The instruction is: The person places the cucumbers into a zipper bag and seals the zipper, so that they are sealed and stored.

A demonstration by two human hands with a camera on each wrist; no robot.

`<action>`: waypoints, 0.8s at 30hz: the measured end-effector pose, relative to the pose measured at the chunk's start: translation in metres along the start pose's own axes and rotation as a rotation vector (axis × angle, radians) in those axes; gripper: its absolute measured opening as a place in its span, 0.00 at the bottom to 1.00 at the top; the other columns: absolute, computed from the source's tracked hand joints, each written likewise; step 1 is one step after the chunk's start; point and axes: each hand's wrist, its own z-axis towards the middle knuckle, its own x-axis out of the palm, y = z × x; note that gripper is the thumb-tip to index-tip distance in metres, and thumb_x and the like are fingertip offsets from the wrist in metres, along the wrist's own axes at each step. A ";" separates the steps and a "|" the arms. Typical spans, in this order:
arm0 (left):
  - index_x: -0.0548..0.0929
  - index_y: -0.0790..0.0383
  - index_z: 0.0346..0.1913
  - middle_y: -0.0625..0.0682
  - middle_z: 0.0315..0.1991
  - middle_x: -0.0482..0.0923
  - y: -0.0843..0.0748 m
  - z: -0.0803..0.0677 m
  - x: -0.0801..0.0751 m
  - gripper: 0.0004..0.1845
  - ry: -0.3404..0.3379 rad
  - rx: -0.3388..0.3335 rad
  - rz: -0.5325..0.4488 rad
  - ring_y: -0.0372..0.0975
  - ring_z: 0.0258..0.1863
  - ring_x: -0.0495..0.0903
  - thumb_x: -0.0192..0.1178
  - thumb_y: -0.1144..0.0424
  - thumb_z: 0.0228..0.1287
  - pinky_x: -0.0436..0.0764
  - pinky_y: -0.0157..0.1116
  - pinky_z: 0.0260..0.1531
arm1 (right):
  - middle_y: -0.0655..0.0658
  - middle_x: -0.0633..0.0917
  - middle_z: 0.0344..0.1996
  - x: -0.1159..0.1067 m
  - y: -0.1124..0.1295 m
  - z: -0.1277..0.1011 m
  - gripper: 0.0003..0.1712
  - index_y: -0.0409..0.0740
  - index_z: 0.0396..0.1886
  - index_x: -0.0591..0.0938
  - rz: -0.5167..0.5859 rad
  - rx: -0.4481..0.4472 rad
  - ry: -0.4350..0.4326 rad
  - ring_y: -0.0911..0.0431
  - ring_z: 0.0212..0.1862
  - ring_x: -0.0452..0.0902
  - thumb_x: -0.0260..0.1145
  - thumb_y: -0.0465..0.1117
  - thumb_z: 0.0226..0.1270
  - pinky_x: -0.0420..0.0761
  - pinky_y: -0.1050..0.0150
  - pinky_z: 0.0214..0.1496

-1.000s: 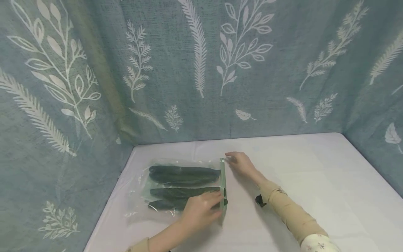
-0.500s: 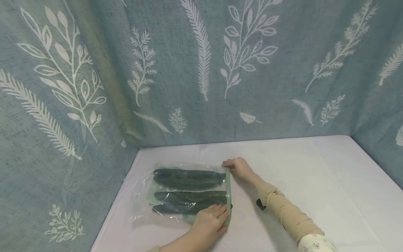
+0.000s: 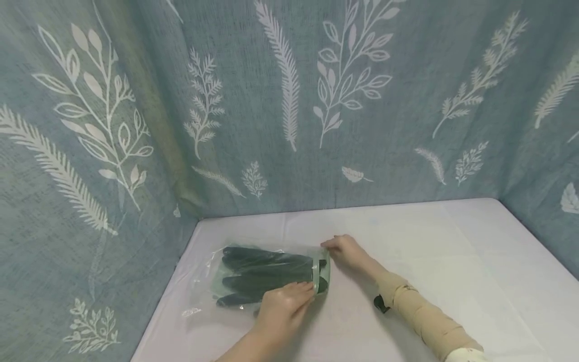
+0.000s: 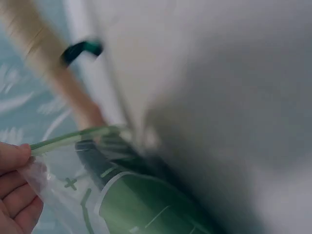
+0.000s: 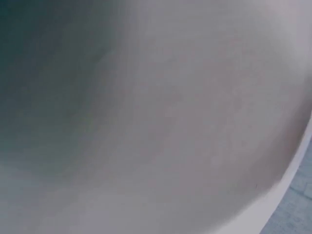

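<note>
Cucumbers (image 3: 262, 271) already lie inside the clear zip bag (image 3: 212, 281) at the desk's (image 3: 429, 261) back-left corner, so by my reading only the green-edged mouth (image 3: 322, 275) is left to seal. Left hand (image 3: 282, 309) pinches the near end of that strip (thumb on it in the wrist view), right hand (image 3: 346, 250) grips the far end, both forearms low over the desk.

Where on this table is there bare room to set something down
The widest bare patch is the right half of the table, between the right hand and forearm and the curtain. A narrower strip runs along the back edge. The left side is crowded: the bag of cucumbers and the left hand.
</note>
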 end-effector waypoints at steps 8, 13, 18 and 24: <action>0.85 0.64 0.33 0.53 0.34 0.84 0.018 0.026 -0.043 0.09 -0.252 -0.226 -0.263 0.28 0.18 0.79 0.67 0.74 0.44 0.76 0.18 0.19 | 0.45 0.85 0.38 -0.029 0.018 -0.014 0.10 0.42 0.38 0.83 0.095 -0.046 -0.094 0.50 0.46 0.79 0.61 0.29 0.58 0.73 0.52 0.55; 0.83 0.71 0.36 0.57 0.27 0.84 0.018 0.049 -0.081 0.07 -0.408 -0.361 -0.557 0.24 0.05 0.57 0.61 0.75 0.52 0.58 0.22 0.04 | 0.49 0.84 0.37 -0.063 0.040 -0.030 0.08 0.46 0.38 0.81 0.179 0.019 -0.243 0.55 0.44 0.78 0.59 0.33 0.62 0.79 0.56 0.46; 0.82 0.72 0.39 0.48 0.28 0.84 0.027 0.064 -0.110 0.08 -0.508 -0.454 -0.755 0.31 0.03 0.45 0.59 0.73 0.56 0.53 0.29 0.04 | 0.51 0.76 0.18 -0.107 0.086 -0.040 0.06 0.39 0.36 0.80 0.259 0.103 -0.384 0.65 0.19 0.65 0.58 0.31 0.62 0.73 0.67 0.25; 0.82 0.73 0.38 0.49 0.34 0.84 0.045 0.080 -0.124 0.10 -0.603 -0.441 -0.890 0.40 0.39 0.80 0.60 0.69 0.56 0.78 0.35 0.44 | 0.55 0.74 0.13 -0.156 0.132 -0.038 0.04 0.33 0.33 0.80 0.244 0.022 -0.572 0.65 0.09 0.49 0.61 0.27 0.58 0.59 0.69 0.13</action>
